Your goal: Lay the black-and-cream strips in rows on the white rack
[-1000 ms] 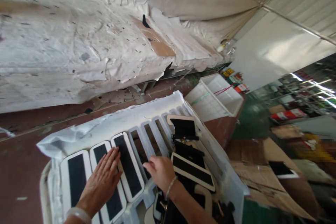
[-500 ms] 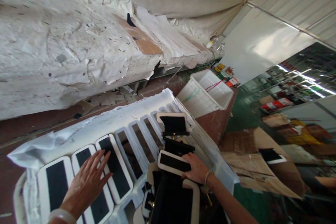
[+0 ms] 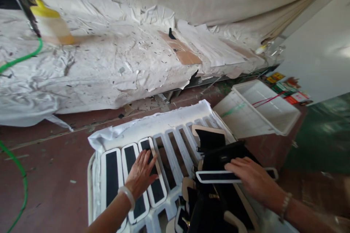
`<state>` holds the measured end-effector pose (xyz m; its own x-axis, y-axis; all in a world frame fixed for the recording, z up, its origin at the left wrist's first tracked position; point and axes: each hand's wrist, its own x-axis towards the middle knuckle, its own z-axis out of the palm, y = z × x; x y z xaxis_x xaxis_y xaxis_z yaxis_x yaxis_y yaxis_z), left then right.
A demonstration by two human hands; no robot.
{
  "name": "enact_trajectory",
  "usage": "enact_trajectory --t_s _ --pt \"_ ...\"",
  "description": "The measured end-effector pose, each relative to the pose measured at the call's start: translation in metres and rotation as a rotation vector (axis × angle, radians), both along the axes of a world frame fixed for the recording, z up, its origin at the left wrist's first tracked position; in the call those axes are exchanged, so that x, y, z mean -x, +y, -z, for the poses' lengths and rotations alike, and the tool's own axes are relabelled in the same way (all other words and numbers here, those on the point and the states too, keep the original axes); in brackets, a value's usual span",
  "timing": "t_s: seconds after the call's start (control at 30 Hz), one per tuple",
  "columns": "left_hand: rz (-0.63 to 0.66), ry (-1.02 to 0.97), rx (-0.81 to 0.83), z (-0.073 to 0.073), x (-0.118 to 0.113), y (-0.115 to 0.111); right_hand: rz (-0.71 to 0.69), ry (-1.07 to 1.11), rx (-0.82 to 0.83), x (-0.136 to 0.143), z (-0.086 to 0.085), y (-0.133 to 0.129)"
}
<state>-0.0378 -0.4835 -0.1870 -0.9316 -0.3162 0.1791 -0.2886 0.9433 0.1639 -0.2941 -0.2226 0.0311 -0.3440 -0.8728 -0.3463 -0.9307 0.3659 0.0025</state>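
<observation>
On the white slatted rack (image 3: 175, 149), three long black panels with white borders lie side by side; the leftmost panel (image 3: 111, 174) is uncovered. My left hand (image 3: 142, 171), fingers spread, rests over the middle panel (image 3: 139, 205) and the right one (image 3: 158, 185). My right hand (image 3: 246, 173) is closed on a black panel with a white border (image 3: 217, 177), seen nearly edge-on above a pile of black and beige pieces (image 3: 213, 207). Behind it lies a black piece with a beige edge (image 3: 210, 138). The right thumb is hidden.
A long bench (image 3: 109, 65) under stained white cloth runs behind the rack, with a yellow-capped bottle (image 3: 54, 25) at its left. A green hose (image 3: 23, 174) crosses the left side. A white bin (image 3: 254, 109) stands behind the rack at the right.
The view has swung left, bringing the bottle and hose into sight. My right hand has tilted the panel to nearly edge-on. My left hand remains over the laid panels.
</observation>
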Motion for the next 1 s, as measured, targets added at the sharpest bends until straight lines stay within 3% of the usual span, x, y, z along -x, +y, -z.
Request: enact_trajectory --t_s 0.17,0.27,0.47,0.7,1.0 --pt "0.022 -0.056 -0.148 -0.014 0.005 0.001 -0.343 0.057 0.095 -0.012 -0.042 -0.073" --pt "0.053 -0.049 -0.167 -0.012 0.004 0.001 -0.467 0.049 0.107 -0.027 -0.042 -0.109" --pt "0.062 -0.076 -0.193 -0.008 0.004 -0.001 -0.609 0.006 0.012 -0.053 0.005 -0.155" --pt "0.064 -0.082 -0.232 -0.006 0.003 -0.004 -0.700 -0.087 -0.175 -0.076 0.046 -0.185" --pt "0.059 -0.086 -0.271 -0.004 0.004 -0.009 -0.697 -0.295 -0.248 -0.082 0.098 -0.223"
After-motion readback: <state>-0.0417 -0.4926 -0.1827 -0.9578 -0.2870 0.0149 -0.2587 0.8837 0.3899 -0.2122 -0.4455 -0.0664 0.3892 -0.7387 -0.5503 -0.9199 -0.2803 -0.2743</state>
